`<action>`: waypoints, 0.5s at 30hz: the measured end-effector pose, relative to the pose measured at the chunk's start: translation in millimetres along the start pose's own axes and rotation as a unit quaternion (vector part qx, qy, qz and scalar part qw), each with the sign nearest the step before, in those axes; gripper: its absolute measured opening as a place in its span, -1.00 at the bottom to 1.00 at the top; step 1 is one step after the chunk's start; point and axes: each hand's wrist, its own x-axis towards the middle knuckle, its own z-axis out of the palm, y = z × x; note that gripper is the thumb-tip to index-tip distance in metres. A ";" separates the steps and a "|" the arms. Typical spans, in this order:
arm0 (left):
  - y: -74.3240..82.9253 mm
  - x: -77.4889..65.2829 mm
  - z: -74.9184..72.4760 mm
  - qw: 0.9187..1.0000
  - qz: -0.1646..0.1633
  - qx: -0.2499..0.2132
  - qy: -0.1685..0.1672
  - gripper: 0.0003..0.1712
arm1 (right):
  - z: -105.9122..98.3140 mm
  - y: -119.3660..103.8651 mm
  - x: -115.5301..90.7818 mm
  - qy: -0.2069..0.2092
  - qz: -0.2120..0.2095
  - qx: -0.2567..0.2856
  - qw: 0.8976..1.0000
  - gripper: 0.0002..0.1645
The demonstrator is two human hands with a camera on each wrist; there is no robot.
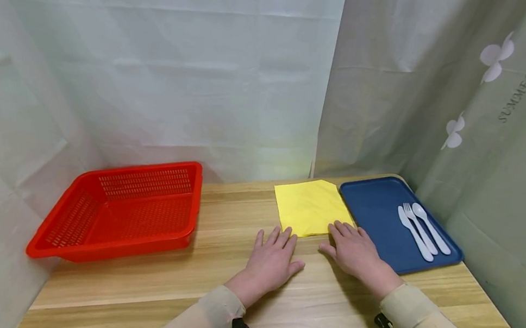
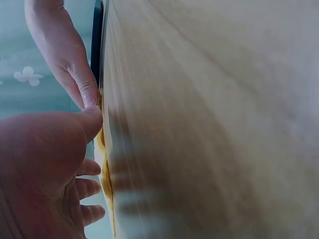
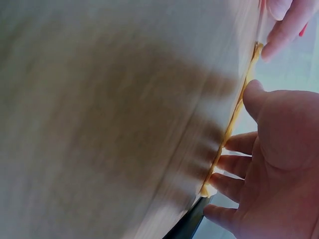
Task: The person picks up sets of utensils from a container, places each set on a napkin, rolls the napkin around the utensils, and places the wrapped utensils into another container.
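Observation:
A square yellow cloth or napkin (image 1: 313, 206) lies flat on the wooden table, its near edge toward me. My left hand (image 1: 272, 261) has its fingers spread, the fingertips right at the cloth's near left corner. At the near right corner, the fingers of my right hand (image 1: 353, 249) reach onto the cloth's edge, close beside the blue tray (image 1: 372, 199). In the right wrist view the thin yellow edge (image 3: 234, 117) runs along the right hand's fingertips. Neither hand grips anything.
On the tray lie a white knife (image 1: 414, 234), a white fork (image 1: 420, 227) and a white spoon (image 1: 432, 229), side by side. A red plastic basket (image 1: 129, 246) stands at the left of the table (image 1: 210, 272). Curtains (image 1: 181, 66) hang behind and along both sides.

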 end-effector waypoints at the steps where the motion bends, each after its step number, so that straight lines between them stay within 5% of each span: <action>1: -0.1 0.1 0.1 1.000 -0.001 -0.001 -0.001 -0.14 | -0.2 0.1 0.0 -0.001 -0.001 0.000 1.000 -0.17; 15: -2.4 -1.8 -1.4 1.000 -0.005 0.005 -0.022 -0.15 | -1.7 -1.0 -0.3 -0.008 -0.010 -0.003 1.000 -0.17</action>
